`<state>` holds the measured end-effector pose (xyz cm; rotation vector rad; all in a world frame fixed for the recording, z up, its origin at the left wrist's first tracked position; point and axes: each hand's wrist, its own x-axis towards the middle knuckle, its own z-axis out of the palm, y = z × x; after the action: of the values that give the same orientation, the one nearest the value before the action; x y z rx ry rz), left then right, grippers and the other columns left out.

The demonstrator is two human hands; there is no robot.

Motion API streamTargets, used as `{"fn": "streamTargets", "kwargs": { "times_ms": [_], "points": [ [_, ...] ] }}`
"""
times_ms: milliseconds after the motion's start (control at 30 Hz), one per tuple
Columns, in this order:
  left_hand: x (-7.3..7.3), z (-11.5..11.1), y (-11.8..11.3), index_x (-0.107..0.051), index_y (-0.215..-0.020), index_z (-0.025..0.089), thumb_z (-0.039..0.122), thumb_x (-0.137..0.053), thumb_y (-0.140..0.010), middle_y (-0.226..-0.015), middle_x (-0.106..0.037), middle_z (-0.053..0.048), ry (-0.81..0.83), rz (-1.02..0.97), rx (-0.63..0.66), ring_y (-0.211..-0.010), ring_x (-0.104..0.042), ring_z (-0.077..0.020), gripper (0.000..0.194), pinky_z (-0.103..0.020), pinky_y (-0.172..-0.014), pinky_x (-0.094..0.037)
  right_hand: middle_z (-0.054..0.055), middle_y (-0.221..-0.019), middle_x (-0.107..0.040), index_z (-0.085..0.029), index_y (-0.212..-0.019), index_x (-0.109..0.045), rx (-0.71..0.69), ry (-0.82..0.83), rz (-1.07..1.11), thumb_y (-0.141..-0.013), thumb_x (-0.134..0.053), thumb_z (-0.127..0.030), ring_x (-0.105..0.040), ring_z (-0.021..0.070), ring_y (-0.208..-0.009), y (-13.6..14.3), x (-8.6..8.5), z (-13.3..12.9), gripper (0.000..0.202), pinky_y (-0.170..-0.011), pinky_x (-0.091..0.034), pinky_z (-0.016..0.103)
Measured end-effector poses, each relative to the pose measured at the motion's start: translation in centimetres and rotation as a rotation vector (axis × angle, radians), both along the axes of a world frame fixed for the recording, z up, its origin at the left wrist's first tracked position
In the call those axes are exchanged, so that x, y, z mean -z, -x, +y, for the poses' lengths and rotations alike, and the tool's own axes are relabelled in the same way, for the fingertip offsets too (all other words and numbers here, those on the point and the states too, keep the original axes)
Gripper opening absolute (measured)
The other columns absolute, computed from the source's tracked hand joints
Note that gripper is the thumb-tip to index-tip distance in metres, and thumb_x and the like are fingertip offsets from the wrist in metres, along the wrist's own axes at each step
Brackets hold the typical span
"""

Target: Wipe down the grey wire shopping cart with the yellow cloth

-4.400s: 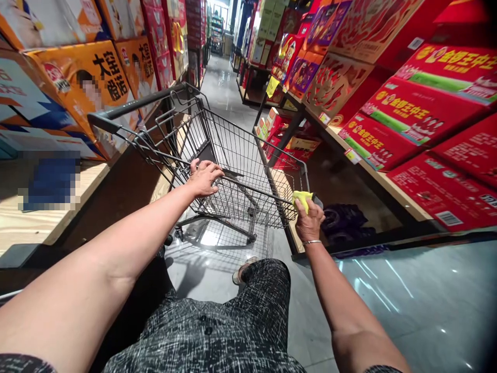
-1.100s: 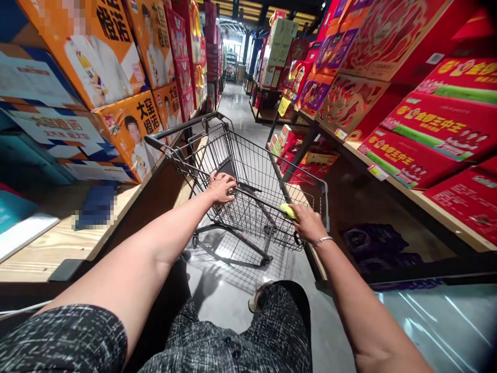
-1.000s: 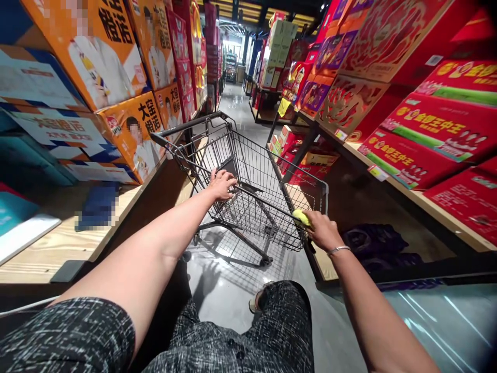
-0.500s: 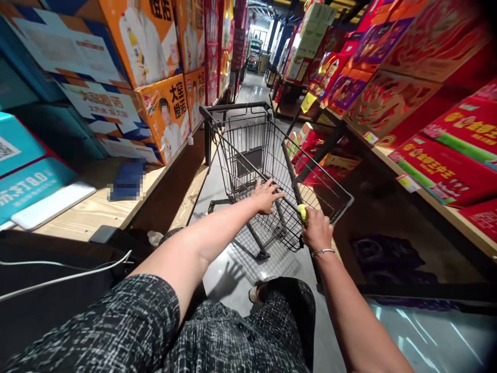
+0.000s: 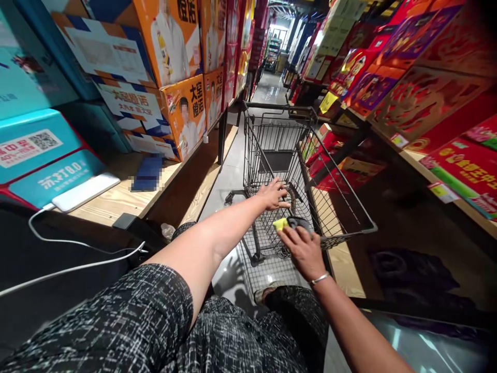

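A dark wire shopping cart (image 5: pixel 276 161) stands in the aisle in front of me, and its mesh basket is tilted in my view. My left hand (image 5: pixel 274 196) reaches over the near side of the basket with fingers spread, holding nothing; whether it touches the wire cannot be told. To its right and a little lower, my right hand (image 5: pixel 305 248) has its fingers on a yellow and dark grey cloth (image 5: pixel 281 224), at the basket's near rail. Part of the cloth is hidden under the fingers. A silver bracelet (image 5: pixel 320 279) circles my right wrist.
Orange drink cartons (image 5: pixel 182 114) are stacked on the left wooden shelf. Near them lie a white power bank or phone (image 5: pixel 86 192) with a white cable (image 5: pixel 77 277) and a blurred blue item (image 5: pixel 148 172). Red gift boxes (image 5: pixel 462 171) line the right shelf. The aisle floor (image 5: pixel 267 90) runs ahead.
My right hand has shifted left along the basket's near side with the cloth, nearer to my left hand. More of the cloth's grey part shows. The view has turned slightly left.
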<state>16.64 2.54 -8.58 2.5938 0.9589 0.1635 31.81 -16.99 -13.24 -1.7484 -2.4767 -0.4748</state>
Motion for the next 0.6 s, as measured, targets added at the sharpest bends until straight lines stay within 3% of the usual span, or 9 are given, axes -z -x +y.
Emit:
{"fn": "streamTargets", "kwargs": {
  "times_ms": [167, 267, 467, 600],
  "points": [
    [0.7, 1.5, 1.3, -0.064, -0.122, 0.022, 0.057, -0.064, -0.09, -0.15, -0.045, -0.01, -0.079, -0.031, 0.047, -0.154, -0.014, -0.0312, 0.047, -0.047, -0.121, -0.029, 0.003, -0.13, -0.064, -0.032, -0.126, -0.064, -0.058, 0.221, -0.092, -0.1, -0.043, -0.02, -0.047, 0.0242, -0.119, 4.1, 4.8, -1.9, 0.035, -0.093, -0.035, 0.042],
    [1.0, 2.7, 2.0, -0.066, -0.119, 0.021, 0.058, -0.066, -0.088, -0.144, -0.049, -0.01, -0.091, -0.037, 0.084, -0.153, -0.017, -0.0318, 0.048, -0.043, -0.123, -0.027, 0.004, -0.119, -0.069, -0.03, -0.118, -0.068, -0.117, 0.271, -0.075, -0.101, -0.046, -0.026, -0.05, 0.0225, -0.109, 5.1, 5.4, -2.6, 0.028, -0.086, -0.036, 0.039],
    [0.7, 3.0, 3.1, -0.065, -0.121, 0.025, 0.059, -0.063, -0.089, -0.154, -0.042, -0.005, -0.037, -0.024, 0.089, -0.155, -0.012, -0.03, 0.046, -0.046, -0.124, -0.024, 0.005, -0.13, -0.064, -0.034, -0.141, -0.057, -0.074, -0.296, 0.202, -0.097, -0.052, -0.017, -0.043, 0.0235, -0.123, 3.1, 1.6, -3.2, 0.047, -0.1, -0.033, 0.04],
    [0.3, 0.2, 3.4, -0.059, -0.134, 0.026, 0.054, -0.055, -0.094, -0.166, -0.025, -0.005, -0.035, 0.033, 0.004, -0.155, -0.004, -0.0344, 0.048, -0.069, -0.119, -0.007, 0.005, -0.119, -0.065, -0.034, -0.129, -0.066, -0.065, -0.466, 0.293, -0.092, -0.058, -0.011, -0.046, 0.0212, -0.115, 2.9, 2.3, -3.1, 0.044, -0.097, -0.04, 0.036]
  ]
}}
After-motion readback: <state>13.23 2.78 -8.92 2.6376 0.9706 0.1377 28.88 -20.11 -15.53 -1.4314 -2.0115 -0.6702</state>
